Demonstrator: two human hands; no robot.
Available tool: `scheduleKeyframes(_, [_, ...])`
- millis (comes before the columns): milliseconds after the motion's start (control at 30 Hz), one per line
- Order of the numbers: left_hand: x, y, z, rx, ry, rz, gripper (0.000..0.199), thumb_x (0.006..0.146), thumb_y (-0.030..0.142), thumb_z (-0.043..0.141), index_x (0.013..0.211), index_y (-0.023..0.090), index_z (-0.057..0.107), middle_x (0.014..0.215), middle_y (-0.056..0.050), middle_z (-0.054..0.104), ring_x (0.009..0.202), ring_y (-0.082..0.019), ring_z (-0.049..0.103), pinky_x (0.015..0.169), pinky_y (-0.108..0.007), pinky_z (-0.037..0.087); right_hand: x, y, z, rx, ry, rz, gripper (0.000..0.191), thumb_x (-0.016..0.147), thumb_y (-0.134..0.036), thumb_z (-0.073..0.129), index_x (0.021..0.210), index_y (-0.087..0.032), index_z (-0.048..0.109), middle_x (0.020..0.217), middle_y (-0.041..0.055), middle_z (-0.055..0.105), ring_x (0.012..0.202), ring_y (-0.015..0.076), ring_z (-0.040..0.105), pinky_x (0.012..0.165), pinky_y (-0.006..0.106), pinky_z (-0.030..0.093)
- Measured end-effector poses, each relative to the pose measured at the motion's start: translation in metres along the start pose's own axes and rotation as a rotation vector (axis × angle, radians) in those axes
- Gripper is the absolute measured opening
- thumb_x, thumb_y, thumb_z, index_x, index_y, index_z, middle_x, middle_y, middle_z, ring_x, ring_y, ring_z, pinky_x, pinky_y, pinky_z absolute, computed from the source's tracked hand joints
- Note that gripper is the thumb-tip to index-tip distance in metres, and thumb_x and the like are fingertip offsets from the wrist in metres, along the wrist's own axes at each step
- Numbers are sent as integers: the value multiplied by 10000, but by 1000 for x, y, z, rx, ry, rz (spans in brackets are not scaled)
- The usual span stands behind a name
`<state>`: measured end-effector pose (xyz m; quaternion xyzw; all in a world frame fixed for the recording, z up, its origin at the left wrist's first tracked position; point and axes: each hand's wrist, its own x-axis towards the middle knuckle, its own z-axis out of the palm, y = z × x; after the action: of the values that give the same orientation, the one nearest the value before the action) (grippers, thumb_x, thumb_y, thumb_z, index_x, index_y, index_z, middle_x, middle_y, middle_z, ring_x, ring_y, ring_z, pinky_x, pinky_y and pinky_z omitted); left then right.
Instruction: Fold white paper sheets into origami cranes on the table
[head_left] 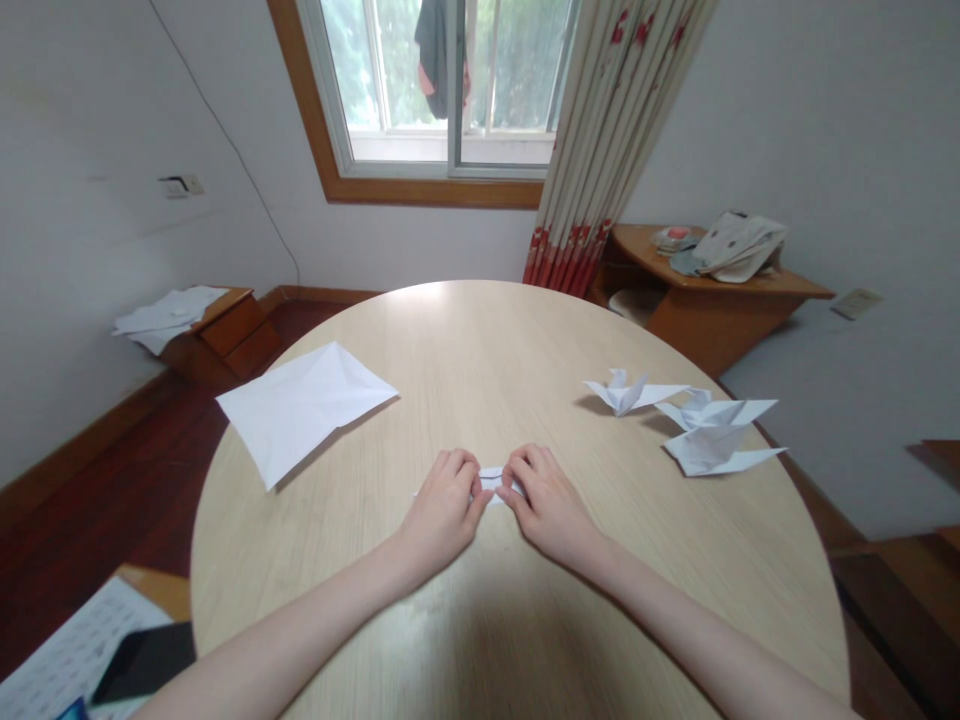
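A small folded white paper (491, 484) lies at the middle of the round table, between my two hands. My left hand (448, 497) pinches its left side, with the fingers curled and the thumb at the near edge. On the right side, my right hand (545, 497) grips it in the same way, thumb close to the other thumb. Most of the paper is hidden under the fingers; a narrow strip and a small tip on the left show. Several folded paper cranes (709, 445) sit on the right part of the table.
White creased sheets (311, 410) lie at the left of the round wooden table (480, 340). A dark phone (146, 662) rests on a printed sheet at the lower left. A wooden desk (720, 275) with a cloth bag (742, 245) stands behind right, near the curtain (600, 130).
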<state>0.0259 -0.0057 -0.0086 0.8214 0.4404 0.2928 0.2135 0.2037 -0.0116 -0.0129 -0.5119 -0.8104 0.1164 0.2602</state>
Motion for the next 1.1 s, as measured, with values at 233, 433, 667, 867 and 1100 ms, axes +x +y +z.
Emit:
scheduleKeyframes(233, [3, -6, -2, -98, -19, -35, 136, 853, 136, 596, 841, 193, 473, 909, -34, 536, 910, -212, 496, 805, -345, 437, 3, -1, -7, -5, -49, 59, 103, 864, -221, 632, 817, -204, 541, 942, 53, 553, 922, 236, 512, 802, 385, 400])
scheduleKeyframes(433, [6, -10, -12, -36, -154, -68, 150, 832, 146, 649, 900, 202, 528, 997, -27, 570, 1000, -231, 508, 871, -389, 363, 6, 7, -13, 31, -142, 116, 119, 846, -268, 672, 821, -214, 569, 964, 35, 569, 992, 239, 500, 853, 404, 352])
scheduleKeyframes(667, [12, -17, -33, -28, -348, -12, 203, 856, 162, 635, 1013, 222, 521, 1090, -17, 590, 1069, -229, 501, 910, -393, 301, 9, 19, -21, 69, -221, 145, 142, 786, -217, 722, 816, -219, 583, 975, 28, 587, 1014, 242, 497, 894, 413, 321])
scheduleKeyframes(867, [15, -27, -42, -96, -399, 17, 270, 837, 193, 657, 1067, 223, 519, 1109, -27, 613, 1043, -230, 534, 941, -403, 330, 11, 23, -30, 109, -271, 135, 145, 776, -163, 711, 821, -225, 588, 976, 26, 587, 1022, 242, 494, 914, 419, 314])
scheduleKeyframes(1100, [13, -29, -42, -145, -349, 124, 288, 861, 212, 633, 1137, 221, 549, 1131, -56, 638, 1045, -220, 563, 924, -379, 417, 12, 25, -38, 145, -314, 124, 151, 773, -122, 667, 849, -223, 584, 968, 24, 593, 1000, 233, 500, 919, 414, 329])
